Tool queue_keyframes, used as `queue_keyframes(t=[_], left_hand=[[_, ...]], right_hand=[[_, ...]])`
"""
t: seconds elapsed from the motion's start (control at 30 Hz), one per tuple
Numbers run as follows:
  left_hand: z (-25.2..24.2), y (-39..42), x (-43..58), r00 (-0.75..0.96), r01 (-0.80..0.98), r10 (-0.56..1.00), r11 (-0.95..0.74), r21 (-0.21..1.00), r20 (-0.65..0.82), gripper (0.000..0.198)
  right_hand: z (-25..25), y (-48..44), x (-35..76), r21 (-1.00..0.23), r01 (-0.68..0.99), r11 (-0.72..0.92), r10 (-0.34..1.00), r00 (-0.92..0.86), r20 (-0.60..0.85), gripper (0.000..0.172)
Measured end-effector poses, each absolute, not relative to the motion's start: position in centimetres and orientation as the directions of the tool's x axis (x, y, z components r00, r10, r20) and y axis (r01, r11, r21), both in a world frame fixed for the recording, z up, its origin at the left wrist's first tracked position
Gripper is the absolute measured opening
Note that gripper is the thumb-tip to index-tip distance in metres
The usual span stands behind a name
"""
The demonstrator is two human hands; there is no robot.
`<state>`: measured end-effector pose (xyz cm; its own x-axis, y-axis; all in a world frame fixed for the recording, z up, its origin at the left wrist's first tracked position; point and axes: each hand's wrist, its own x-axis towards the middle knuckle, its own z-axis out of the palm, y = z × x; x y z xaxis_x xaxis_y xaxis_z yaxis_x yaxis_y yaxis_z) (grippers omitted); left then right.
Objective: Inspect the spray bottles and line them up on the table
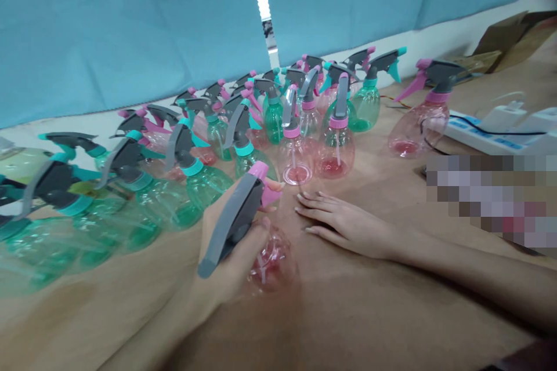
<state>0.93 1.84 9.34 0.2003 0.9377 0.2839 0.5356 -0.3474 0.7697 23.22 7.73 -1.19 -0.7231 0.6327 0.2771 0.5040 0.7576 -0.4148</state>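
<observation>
My left hand (237, 255) is wrapped round the neck of a pink spray bottle (276, 261) with a grey head and pink trigger. The bottle's clear pink body shows to the right of my fingers; its collar is hidden by the hand. Flat on the brown tabletop (348, 313), my right hand (343, 220) lies with its fingers stretched out and holds nothing. Just beyond its fingertips stand two pink spray bottles, one nearer the left (297, 153) and another beside it (336, 148). A green spray bottle (250, 156) is behind the held one.
Several green and pink spray bottles fill the left and back of the table. A single pink bottle (420, 122) stands at the right, by a white power strip (483, 133) with chargers and cables. A cardboard box (513, 40) is at the far right; a blue cloth (174, 23) hangs behind.
</observation>
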Motion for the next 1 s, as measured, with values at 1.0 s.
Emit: queue_keyframes(t=[1.0], left_hand=[[8.6, 2.1, 2.6, 0.094, 0.466, 0.926, -0.365, 0.806, 0.365, 0.014]], right_hand=[[2.6, 5.7, 23.5, -0.596, 0.396, 0.699, 0.621, -0.749, 0.231, 0.070]])
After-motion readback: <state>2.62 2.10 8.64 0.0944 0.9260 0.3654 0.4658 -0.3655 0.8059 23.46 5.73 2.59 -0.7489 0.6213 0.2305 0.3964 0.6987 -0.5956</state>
